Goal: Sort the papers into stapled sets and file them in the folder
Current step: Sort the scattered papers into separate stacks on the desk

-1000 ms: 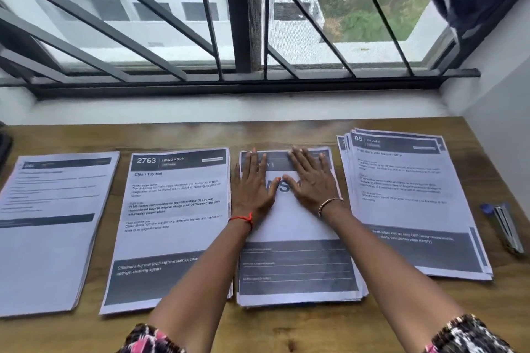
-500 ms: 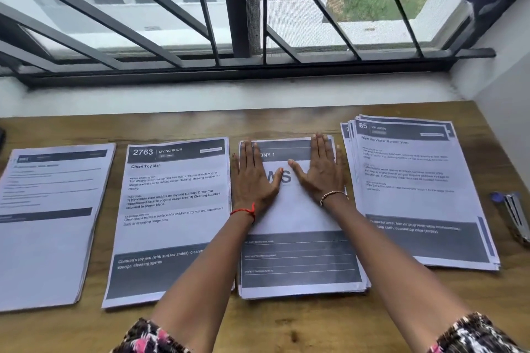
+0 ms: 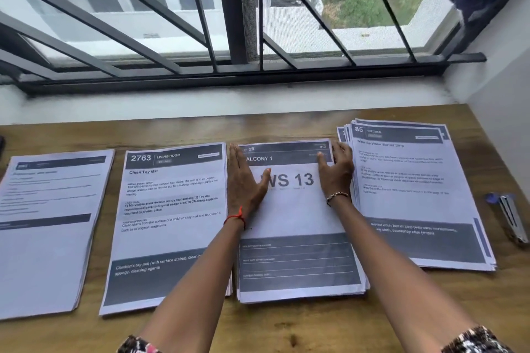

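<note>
**Squaring the third stack before stapling**

Four stacks of white printed paper with dark grey header bands lie side by side on the brown wooden table (image 3: 286, 327), each sorted by its heading. That layout looks deliberate, as it keeps the sets apart and every title readable.

- The far-left stack (image 3: 48, 238) has text too blurred to read.
- The second stack (image 3: 169, 223) is headed "2763 Living Room".
- The third stack (image 3: 295, 218) is marked "WS 13".
- The right-hand stack (image 3: 415, 195) is headed "85 Kitchen" – its sheets are fanned at the top, so it likely needs tidying.

Both hands are on the upper part of the third stack, one at each side.

- The left hand (image 3: 246, 183) lies flat, with straight fingers along the left edge and the thumb spread onto the page.
- The right hand (image 3: 337, 172) sits at the top right corner, with the thumb on the header and the fingers bent over the edge.
- Whether the right hand's fingers pinch any sheets or only press, I cannot tell.

Bracketing the pile like this probably serves to square its edges, because aligned sheets take a staple cleanly.

One metal stapler with a blue end (image 3: 512, 221) lies near the table's right edge, well apart from the hands – close enough for the right one to reach. No folder is in view, so filing seems some way off
</note>
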